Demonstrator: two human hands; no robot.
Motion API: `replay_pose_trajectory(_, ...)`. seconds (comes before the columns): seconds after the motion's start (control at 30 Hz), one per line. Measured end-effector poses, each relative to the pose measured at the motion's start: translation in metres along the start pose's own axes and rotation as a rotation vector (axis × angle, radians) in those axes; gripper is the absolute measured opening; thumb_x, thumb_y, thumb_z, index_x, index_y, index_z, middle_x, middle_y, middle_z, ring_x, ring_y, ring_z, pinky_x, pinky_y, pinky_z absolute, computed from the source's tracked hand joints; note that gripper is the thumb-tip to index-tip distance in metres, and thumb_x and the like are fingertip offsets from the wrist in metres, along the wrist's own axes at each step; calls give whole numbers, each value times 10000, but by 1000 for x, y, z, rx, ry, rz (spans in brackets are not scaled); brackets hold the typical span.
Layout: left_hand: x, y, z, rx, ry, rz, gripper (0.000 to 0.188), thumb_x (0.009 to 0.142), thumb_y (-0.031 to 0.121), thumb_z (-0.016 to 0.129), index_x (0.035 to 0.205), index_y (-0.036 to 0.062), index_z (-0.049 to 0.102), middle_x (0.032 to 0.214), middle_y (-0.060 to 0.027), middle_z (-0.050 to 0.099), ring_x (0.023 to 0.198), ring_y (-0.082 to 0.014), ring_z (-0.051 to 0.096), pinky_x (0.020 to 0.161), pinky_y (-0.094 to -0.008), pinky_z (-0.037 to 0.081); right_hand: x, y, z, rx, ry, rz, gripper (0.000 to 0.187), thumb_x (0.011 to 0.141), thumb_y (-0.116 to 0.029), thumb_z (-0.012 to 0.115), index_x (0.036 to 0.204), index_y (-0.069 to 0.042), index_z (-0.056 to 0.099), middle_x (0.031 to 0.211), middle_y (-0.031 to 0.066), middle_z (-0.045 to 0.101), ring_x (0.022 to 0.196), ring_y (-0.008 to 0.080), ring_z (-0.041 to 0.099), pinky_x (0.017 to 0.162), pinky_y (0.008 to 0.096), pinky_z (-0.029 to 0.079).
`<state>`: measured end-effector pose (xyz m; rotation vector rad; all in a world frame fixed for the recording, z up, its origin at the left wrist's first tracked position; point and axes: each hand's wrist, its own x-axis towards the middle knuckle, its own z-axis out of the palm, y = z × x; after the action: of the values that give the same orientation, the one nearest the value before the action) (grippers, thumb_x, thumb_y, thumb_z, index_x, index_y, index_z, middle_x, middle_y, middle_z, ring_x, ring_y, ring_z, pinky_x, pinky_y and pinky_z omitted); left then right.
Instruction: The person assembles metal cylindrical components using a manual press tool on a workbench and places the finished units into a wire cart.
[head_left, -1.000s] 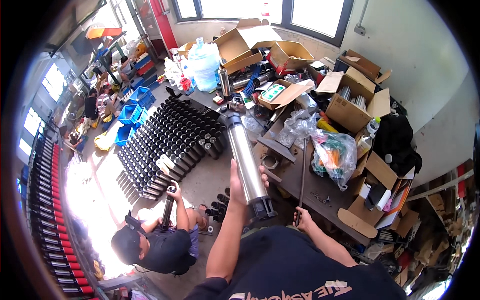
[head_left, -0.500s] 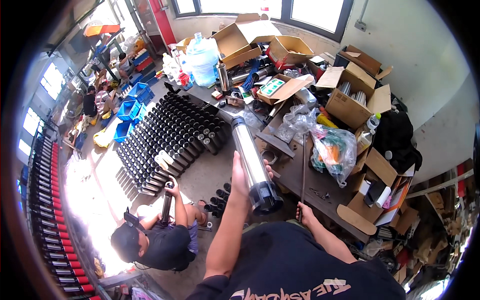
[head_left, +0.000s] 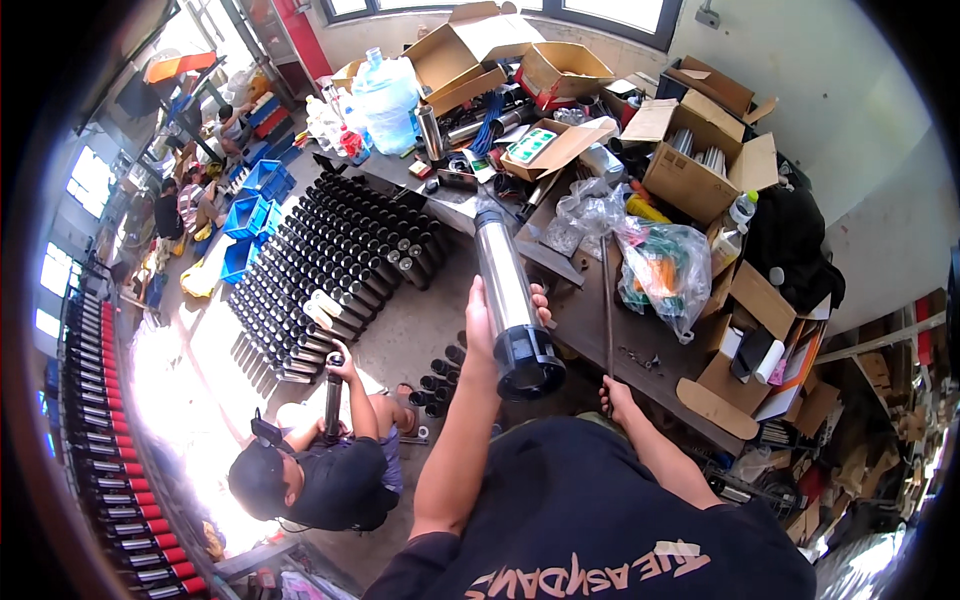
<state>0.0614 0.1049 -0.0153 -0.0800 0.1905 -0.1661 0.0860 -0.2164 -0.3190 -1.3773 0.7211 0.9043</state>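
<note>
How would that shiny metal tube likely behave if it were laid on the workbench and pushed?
The metal tube looks rigid and round, so it would probably roll. Its polished surface may be slippery. The left hand grips it near the black end cap.

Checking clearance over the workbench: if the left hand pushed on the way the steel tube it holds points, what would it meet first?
Probably the clear crumpled plastic bag or the open cardboard box behind it: the left hand aims the long shiny steel tube with black end cap up toward them. Depth is unclear.
</note>
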Motion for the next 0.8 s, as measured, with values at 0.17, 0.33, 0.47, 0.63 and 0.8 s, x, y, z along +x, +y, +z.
replay_pose_trajectory(0.17,2,-15,8,32,-44,16,803,972,682,300,1102,-82,514,931,-185,590,831,-307,598,788,-434,540,-7,-2,0,-37,-7,-8,263,1019,-383,549,864,-173,522,676,-41,479,506,95,374,468,277,324)
replay_pose_trajectory(0.33,6,-17,8,234,160,20,841,969,720,272,1084,-77,517,915,-181,593,793,-311,611,730,-442,556,-8,3,-5,-55,-18,-25,284,1023,-396,542,877,-151,549,672,-44,457,504,95,351,473,274,313)
replay_pose_trajectory(0.47,0,-25,12,329,85,45,819,973,736,248,1099,-22,532,912,-158,601,758,-303,628,678,-449,569,-11,2,-1,1,-48,-30,317,994,-423,596,845,-147,553,641,-46,428,499,97,352,464,273,311)
replay_pose_trajectory(0.63,-8,-33,15,448,-63,141,769,986,722,248,1141,27,540,928,-155,601,736,-289,640,645,-447,573,-16,7,2,-6,-28,-35,339,972,-455,632,872,-139,562,649,-42,430,494,95,361,461,274,312)
replay_pose_trajectory(0.8,-6,-32,15,391,-186,163,762,972,743,265,1218,74,535,939,-172,596,709,-306,639,603,-473,564,-18,12,-6,-48,-19,-79,469,904,-575,680,859,-119,579,631,-18,445,493,128,411,452,293,342)
